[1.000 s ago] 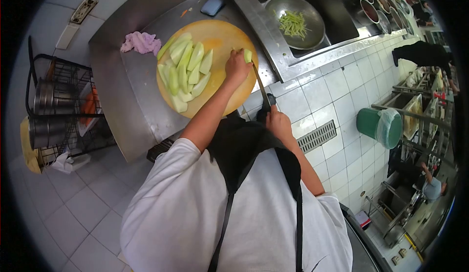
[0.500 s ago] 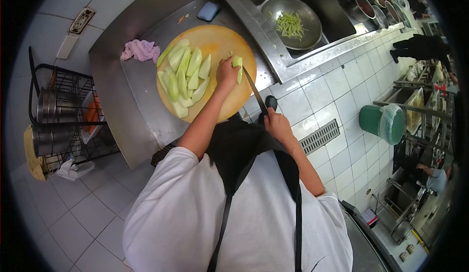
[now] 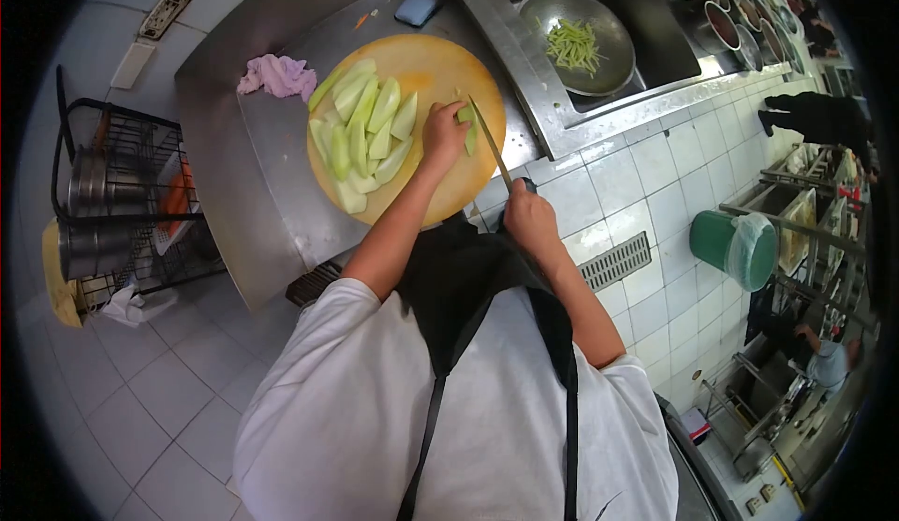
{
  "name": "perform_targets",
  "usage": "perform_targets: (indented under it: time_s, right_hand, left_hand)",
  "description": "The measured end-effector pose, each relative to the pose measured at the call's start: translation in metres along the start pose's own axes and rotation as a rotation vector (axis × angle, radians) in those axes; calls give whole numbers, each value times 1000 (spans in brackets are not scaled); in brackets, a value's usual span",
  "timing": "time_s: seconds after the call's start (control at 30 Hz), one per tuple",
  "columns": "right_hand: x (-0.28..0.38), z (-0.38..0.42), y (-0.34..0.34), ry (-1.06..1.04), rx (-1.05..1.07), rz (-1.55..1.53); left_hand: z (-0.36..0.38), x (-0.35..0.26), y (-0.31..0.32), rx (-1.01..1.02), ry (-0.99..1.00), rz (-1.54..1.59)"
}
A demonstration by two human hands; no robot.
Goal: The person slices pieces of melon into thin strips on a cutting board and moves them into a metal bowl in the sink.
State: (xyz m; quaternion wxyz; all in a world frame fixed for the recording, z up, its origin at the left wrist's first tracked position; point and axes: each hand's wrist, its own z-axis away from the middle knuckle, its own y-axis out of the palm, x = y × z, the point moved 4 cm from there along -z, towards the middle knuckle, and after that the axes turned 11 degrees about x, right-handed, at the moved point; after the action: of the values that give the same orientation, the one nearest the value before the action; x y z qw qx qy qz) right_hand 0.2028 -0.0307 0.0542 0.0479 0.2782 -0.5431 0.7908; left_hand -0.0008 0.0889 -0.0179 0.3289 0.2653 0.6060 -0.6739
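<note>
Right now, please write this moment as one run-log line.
left hand: holds green piece on cutting board | right hand: grips knife | cut wedges: piled left

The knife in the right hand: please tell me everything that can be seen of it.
The knife has a long, narrow, pale blade that looks like metal and a dark handle. The right hand grips the handle near the counter's front edge, hiding most of it. The blade slants up and away over the round yellow cutting board, with its far end at the pale green vegetable piece that the left hand steadies. Whether the edge has entered the piece cannot be told.
</note>
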Motion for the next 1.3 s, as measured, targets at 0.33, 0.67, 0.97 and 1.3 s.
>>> perform_targets:
  time_s: [0.33,0.67,0.97,1.3]
  right_hand:
    - [-15,-38,28,59,60,52]
    - [-16,-16,11,26,82,92]
    - [-20,-46,19,23,104,102]
    - [-11,-23,-1,27,151,58]
  left_hand:
    - [-4,2,1,17,-16,7]
    - [1,0,1,-45,-8,39]
    - [3,-8,-6,-5,-20,4]
    - [7,-2,0,-85,-19,60]
